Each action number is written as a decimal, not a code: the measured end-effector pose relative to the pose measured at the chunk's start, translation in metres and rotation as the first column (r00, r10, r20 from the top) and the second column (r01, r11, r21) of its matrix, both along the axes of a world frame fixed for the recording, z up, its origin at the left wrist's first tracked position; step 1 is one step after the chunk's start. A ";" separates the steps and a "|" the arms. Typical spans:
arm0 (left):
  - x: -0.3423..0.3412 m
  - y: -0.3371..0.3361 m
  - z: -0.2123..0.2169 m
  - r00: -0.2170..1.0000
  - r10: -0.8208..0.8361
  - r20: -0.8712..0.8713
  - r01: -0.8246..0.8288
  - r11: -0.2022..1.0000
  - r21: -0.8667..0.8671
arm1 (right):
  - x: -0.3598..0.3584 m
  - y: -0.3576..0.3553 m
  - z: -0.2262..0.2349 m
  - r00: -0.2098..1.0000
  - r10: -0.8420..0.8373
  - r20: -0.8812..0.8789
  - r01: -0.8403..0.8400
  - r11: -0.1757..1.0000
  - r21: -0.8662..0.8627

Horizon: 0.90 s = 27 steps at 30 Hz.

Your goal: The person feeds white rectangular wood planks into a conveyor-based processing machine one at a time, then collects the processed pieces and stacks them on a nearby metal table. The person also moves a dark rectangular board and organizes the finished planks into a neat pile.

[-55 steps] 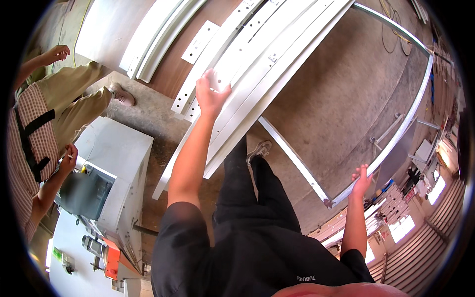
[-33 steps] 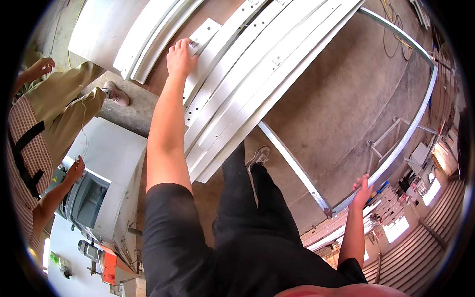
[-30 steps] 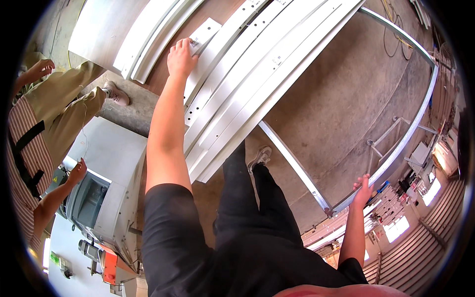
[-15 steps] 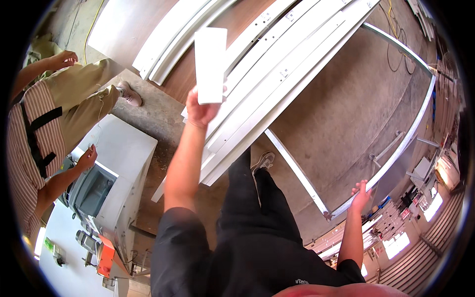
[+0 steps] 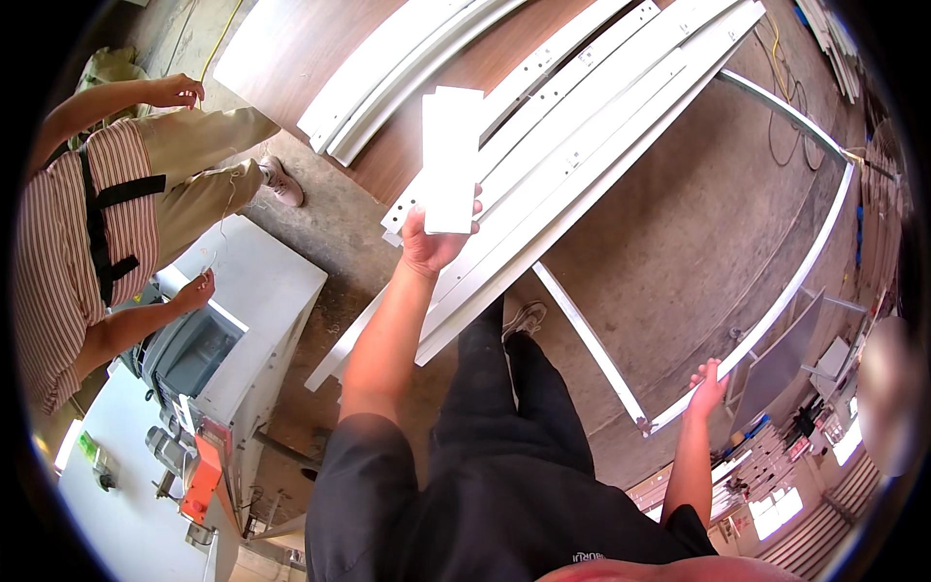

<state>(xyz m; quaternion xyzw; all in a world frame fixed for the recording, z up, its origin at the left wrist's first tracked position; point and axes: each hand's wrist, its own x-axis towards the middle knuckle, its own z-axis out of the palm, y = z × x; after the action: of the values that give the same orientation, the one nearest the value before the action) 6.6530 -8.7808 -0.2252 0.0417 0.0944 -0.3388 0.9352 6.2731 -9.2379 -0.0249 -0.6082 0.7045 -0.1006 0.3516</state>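
Observation:
My left hand (image 5: 433, 244) is closed around the lower end of white rectangular boards (image 5: 452, 165), at least two, slightly fanned at the top. The thumb lies on one side and fingertips show on the other. Below and beyond them lie long white slats (image 5: 543, 189) with small holes, stacked diagonally. On the right, my right hand (image 5: 709, 388) grips the side bar of a pale metal frame (image 5: 790, 296), fingers curled over it near the frame's near corner.
A co-worker in a striped top (image 5: 48, 262) stands at the left beside a grey-and-white machine (image 5: 257, 281) with an orange part (image 5: 201, 480). Curved white strips (image 5: 388, 68) lie on a brown board (image 5: 393, 160) at the back. A yellow cord (image 5: 221, 44) runs along the floor.
My left hand and the boards have shifted right and lower in view, and a second board's edge now shows. The surroundings moved slightly right. My right hand stays on the frame.

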 end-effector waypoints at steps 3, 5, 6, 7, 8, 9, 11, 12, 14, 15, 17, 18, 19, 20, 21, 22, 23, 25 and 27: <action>0.002 0.002 -0.004 1.000 -0.011 0.000 0.011 0.998 0.055 | 0.004 0.003 0.003 1.000 0.001 -0.010 -0.001 1.000 0.003; 0.007 -0.002 -0.008 1.000 -0.020 0.017 0.018 0.992 0.123 | 0.001 0.003 0.003 1.000 -0.015 -0.011 0.015 1.000 0.004; 0.014 -0.003 -0.010 0.995 -0.059 0.076 0.031 0.944 0.328 | -0.002 0.004 0.003 1.000 -0.025 -0.012 0.025 1.000 0.005; 0.024 -0.004 -0.016 0.986 -0.110 0.127 0.029 0.856 0.516 | -0.004 0.005 0.002 1.000 -0.027 -0.014 0.027 1.000 0.003; 0.035 -0.003 -0.033 0.984 -0.127 0.128 0.012 0.753 0.658 | -0.002 0.006 0.003 1.000 -0.021 -0.015 0.021 1.000 -0.001; 0.051 -0.002 -0.050 0.968 -0.167 0.185 -0.041 0.623 0.781 | 0.000 0.004 0.003 1.000 -0.012 -0.018 0.012 1.000 -0.004; 0.080 0.010 -0.087 0.889 -0.395 0.234 -0.178 0.173 0.969 | 0.000 0.002 0.004 1.000 -0.017 -0.017 0.017 1.000 -0.006; 0.101 0.011 -0.088 0.781 -0.623 0.054 -0.311 -0.313 0.897 | -0.002 0.005 0.004 0.999 -0.030 -0.019 0.029 1.000 -0.007; 0.124 0.017 -0.114 0.695 -0.714 0.085 -0.552 -0.454 0.699 | 0.007 0.006 0.006 0.999 -0.029 -0.031 0.029 1.000 -0.011; 0.129 0.021 -0.133 0.642 -0.754 0.135 -0.677 -0.475 0.562 | 0.012 0.005 0.006 0.999 -0.020 -0.037 0.020 1.000 -0.013; 0.141 0.013 -0.140 0.586 -0.810 0.023 -0.635 -0.441 0.634 | 0.013 0.007 0.006 0.998 -0.031 -0.048 0.030 0.999 -0.016; 0.149 0.009 -0.141 0.492 -0.869 -0.045 -0.595 -0.374 0.711 | 0.013 0.008 0.007 0.998 -0.032 -0.050 0.032 0.999 -0.015; 0.142 0.003 -0.146 0.486 -0.873 -0.028 -0.688 -0.402 0.605 | 0.012 0.008 0.007 0.998 -0.033 -0.045 0.033 0.999 -0.012; 0.132 -0.007 -0.149 0.481 -0.876 -0.011 -0.766 -0.427 0.481 | 0.014 0.009 0.007 0.999 -0.031 -0.034 0.031 0.999 -0.008; 0.125 -0.017 -0.151 0.478 -0.878 0.006 -0.827 -0.447 0.341 | 0.016 0.010 0.007 1.000 -0.025 -0.018 0.025 1.000 -0.002; 0.111 -0.026 -0.142 0.466 -0.884 0.039 -0.836 -0.426 0.346 | 0.017 0.013 0.007 1.000 -0.017 -0.005 0.017 1.000 -0.002; 0.096 -0.032 -0.135 0.518 -0.853 0.064 -0.778 -0.438 0.450 | 0.019 0.011 0.007 1.000 -0.009 0.011 0.009 1.000 0.003; 0.039 -0.046 -0.107 0.543 -0.832 0.115 -0.680 -0.355 0.642 | 0.018 0.009 0.006 0.999 0.007 0.052 -0.008 1.000 0.019; -0.091 -0.062 -0.086 0.561 -0.827 0.017 -0.431 -0.275 0.859 | 0.022 0.006 0.009 0.995 0.033 0.099 -0.037 0.999 0.038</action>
<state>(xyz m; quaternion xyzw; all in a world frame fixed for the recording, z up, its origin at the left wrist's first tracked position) 6.5619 -8.8425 -0.3113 0.8951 -0.0924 -0.2701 0.3424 6.2951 -9.2315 -0.0156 -0.6076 0.6776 -0.1102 0.3994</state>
